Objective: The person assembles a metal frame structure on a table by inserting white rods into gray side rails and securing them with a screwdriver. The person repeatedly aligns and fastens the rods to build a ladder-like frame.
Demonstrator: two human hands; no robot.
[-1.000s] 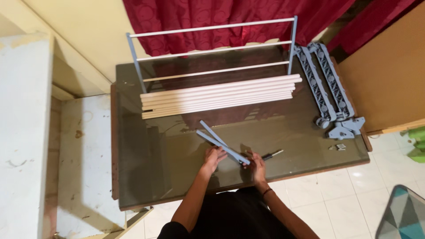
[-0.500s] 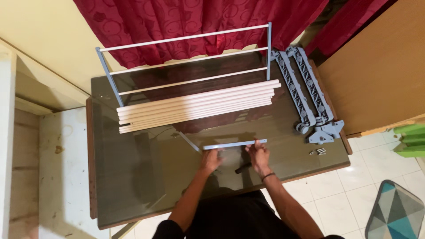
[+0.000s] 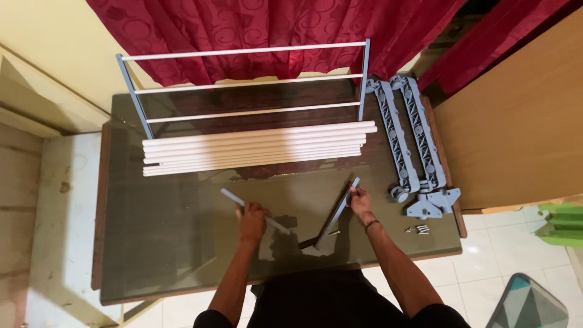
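Observation:
My left hand (image 3: pixel 251 219) grips a short grey bar (image 3: pixel 233 199) that lies slanted on the glass table (image 3: pixel 158 243). My right hand (image 3: pixel 361 202) holds a second grey bar (image 3: pixel 337 212), tilted with its top end near my fingers and its lower end on the glass. A dark screwdriver-like tool (image 3: pixel 306 243) lies by that lower end. Beyond my hands sits a stack of pale rods (image 3: pixel 255 149), and behind it a grey and white rack frame (image 3: pixel 243 82) stands upright.
Two grey plastic side pieces (image 3: pixel 413 146) with wheels lie at the table's right end. Several small screws (image 3: pixel 419 229) rest near the right front corner. A red curtain (image 3: pixel 273 24) hangs behind, a wooden panel (image 3: pixel 516 109) stands right, and a white shelf (image 3: pixel 48 200) is left.
The two bars, held together in line before, are now separated: my left hand took one to the left, my right hand swung the other upright-slanted to the right.

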